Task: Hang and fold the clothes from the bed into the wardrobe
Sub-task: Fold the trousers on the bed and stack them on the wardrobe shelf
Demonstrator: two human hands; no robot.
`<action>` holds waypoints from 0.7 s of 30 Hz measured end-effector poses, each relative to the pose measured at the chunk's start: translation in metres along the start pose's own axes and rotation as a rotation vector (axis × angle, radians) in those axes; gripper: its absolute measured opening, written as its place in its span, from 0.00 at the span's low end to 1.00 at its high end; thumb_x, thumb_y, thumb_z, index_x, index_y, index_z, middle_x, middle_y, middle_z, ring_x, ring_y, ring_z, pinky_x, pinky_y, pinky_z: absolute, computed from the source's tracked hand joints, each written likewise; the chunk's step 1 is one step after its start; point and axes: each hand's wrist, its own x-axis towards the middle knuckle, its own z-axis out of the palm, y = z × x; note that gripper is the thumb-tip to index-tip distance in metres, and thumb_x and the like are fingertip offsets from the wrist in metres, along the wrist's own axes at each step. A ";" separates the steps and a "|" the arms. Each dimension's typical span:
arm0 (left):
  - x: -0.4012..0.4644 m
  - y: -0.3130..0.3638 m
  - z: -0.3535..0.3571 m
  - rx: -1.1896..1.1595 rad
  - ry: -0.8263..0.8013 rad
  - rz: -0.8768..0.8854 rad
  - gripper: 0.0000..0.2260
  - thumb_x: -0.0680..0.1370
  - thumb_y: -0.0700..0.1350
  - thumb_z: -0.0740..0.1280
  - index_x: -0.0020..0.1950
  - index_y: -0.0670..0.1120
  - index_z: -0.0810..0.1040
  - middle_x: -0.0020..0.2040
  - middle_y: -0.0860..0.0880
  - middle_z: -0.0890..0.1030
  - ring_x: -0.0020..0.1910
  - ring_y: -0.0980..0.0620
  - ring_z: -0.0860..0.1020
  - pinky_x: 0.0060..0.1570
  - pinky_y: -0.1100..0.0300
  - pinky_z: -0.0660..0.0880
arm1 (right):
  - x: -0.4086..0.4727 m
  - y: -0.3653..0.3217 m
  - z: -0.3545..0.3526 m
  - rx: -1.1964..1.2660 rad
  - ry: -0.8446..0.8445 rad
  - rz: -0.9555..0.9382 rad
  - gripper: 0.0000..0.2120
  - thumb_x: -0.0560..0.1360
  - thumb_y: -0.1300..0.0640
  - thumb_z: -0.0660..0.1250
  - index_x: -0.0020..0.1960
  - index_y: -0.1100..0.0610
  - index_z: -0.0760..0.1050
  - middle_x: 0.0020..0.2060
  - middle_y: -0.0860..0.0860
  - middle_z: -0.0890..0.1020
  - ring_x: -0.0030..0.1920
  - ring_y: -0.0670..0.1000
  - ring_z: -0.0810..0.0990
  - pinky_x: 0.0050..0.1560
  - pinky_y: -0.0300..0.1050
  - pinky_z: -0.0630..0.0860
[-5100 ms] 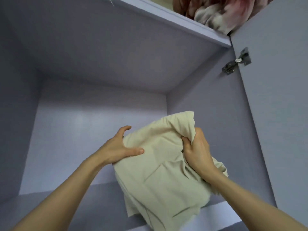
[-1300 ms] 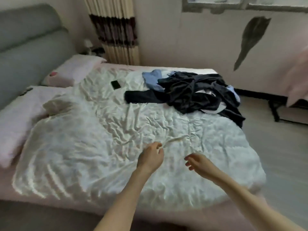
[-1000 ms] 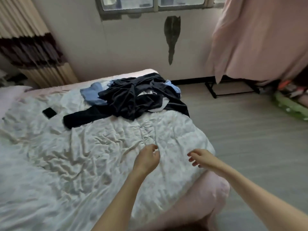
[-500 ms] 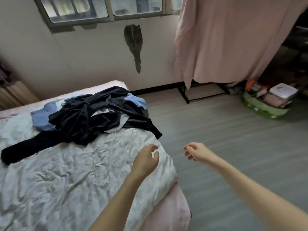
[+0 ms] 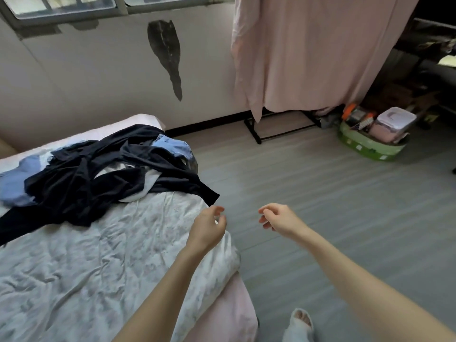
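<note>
Beneath dark clothes (image 5: 84,178) on bed (image 5: 98,255), half-hidden blue garments (image 5: 172,148).

Navy and light blue clothes (image 5: 93,174), white faintly floral bedsheet (image 5: 86,262), pink curtain (image 5: 311,50), grey floor (image 5: 320,193)

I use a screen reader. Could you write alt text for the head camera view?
Both bare hands, left hand and right hand, hover loosely curled and hold nothing at the corner of a bed. A pile of dark and blue clothes lies on its rumpled white cover.
</note>
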 end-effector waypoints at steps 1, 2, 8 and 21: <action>0.011 0.006 0.005 -0.009 0.010 -0.002 0.14 0.79 0.42 0.60 0.64 0.45 0.74 0.60 0.48 0.77 0.55 0.53 0.76 0.55 0.59 0.72 | 0.013 0.000 -0.009 0.004 -0.004 -0.009 0.13 0.79 0.65 0.54 0.56 0.65 0.75 0.43 0.57 0.79 0.35 0.46 0.75 0.28 0.25 0.68; 0.027 0.013 0.013 -0.015 0.032 -0.007 0.14 0.79 0.42 0.60 0.64 0.45 0.74 0.60 0.48 0.77 0.53 0.54 0.75 0.53 0.59 0.73 | 0.032 0.002 -0.021 -0.008 -0.019 -0.026 0.13 0.79 0.65 0.54 0.56 0.64 0.75 0.43 0.57 0.79 0.35 0.47 0.76 0.28 0.25 0.68; 0.104 0.053 0.063 -0.139 0.223 -0.131 0.12 0.79 0.40 0.60 0.61 0.43 0.76 0.56 0.48 0.79 0.50 0.54 0.75 0.45 0.65 0.71 | 0.117 0.015 -0.090 -0.092 -0.085 -0.110 0.12 0.78 0.65 0.55 0.54 0.62 0.76 0.41 0.54 0.80 0.36 0.49 0.76 0.35 0.31 0.71; 0.161 0.068 0.064 -0.207 0.347 -0.370 0.12 0.80 0.43 0.60 0.61 0.46 0.77 0.57 0.52 0.79 0.53 0.55 0.76 0.53 0.62 0.72 | 0.237 -0.024 -0.098 -0.252 -0.349 -0.209 0.11 0.78 0.63 0.55 0.52 0.56 0.76 0.40 0.51 0.80 0.44 0.52 0.78 0.46 0.43 0.73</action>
